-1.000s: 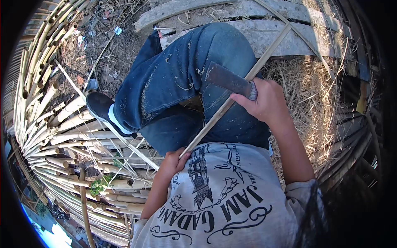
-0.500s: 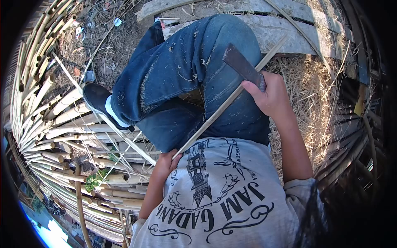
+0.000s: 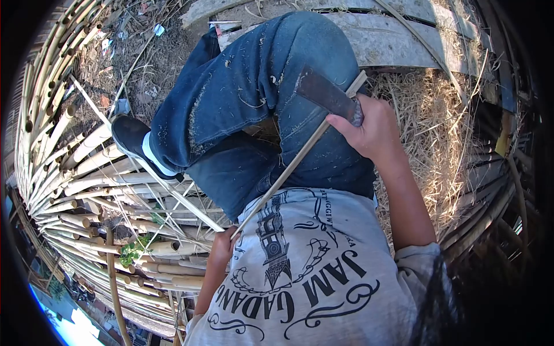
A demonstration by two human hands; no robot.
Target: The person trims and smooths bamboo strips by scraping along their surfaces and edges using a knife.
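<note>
My right hand (image 3: 375, 130) is closed around a knife (image 3: 326, 95) with a broad, dark, square-ended blade; its handle is hidden in the grip. Beneath the blade runs a thin bamboo strip (image 3: 300, 155), slanting across my raised thigh from upper right to lower left. The strip's far end sticks out just beyond the blade. At my left side, by the shirt hem, my left hand (image 3: 221, 247) pinches the lower part of the strip. Pale shavings dot my jeans (image 3: 236, 98).
Stacked bamboo poles (image 3: 86, 179) fan out on the left, with a pale split length (image 3: 184, 202) lying over them near my shoe (image 3: 130, 135). Weathered planks (image 3: 392, 46) lie ahead. Shavings (image 3: 438, 138) cover the ground on the right.
The bamboo strip has slid toward my lower left, so less of it shows past the blade. My left hand has moved slightly down and back with it.
</note>
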